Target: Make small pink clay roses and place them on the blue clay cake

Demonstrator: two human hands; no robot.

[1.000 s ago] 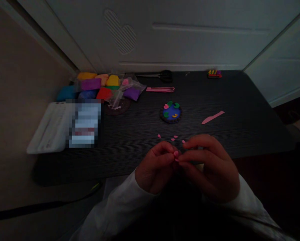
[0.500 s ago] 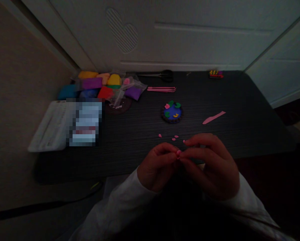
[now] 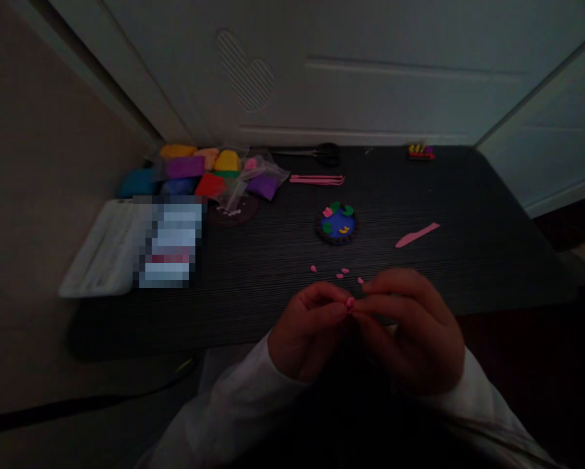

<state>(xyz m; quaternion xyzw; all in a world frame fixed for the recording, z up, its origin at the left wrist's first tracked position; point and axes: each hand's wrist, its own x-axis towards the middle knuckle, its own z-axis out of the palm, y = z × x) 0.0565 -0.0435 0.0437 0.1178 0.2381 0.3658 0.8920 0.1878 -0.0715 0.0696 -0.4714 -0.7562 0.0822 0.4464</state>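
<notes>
A small pink clay flower (image 3: 350,304) sits between the fingertips of both hands near the table's front edge. My left hand (image 3: 309,329) pinches it from the left. My right hand (image 3: 412,332) presses thumb and middle finger to its other side, with the index finger raised apart. Just beyond the hands lie several small pink clay petals (image 3: 345,270). Farther back is a round clay pond (image 3: 338,225) with a blue middle, dark rim, green leaves, a pink flower and yellow bits. A pink clay knife (image 3: 417,235) rests to its right.
Pink modelling tools (image 3: 316,180) and black-handled scissors (image 3: 328,155) lie at the back. Bags of coloured clay (image 3: 185,168) crowd the back left, by a white tray (image 3: 101,247) and a blurred-out screen (image 3: 172,244). A small colourful piece (image 3: 421,153) stands back right.
The whole view has shifted slightly, so things appear a little lower. Both hands keep their hold on the pink flower; my right index finger is now apart from the nearest petal.
</notes>
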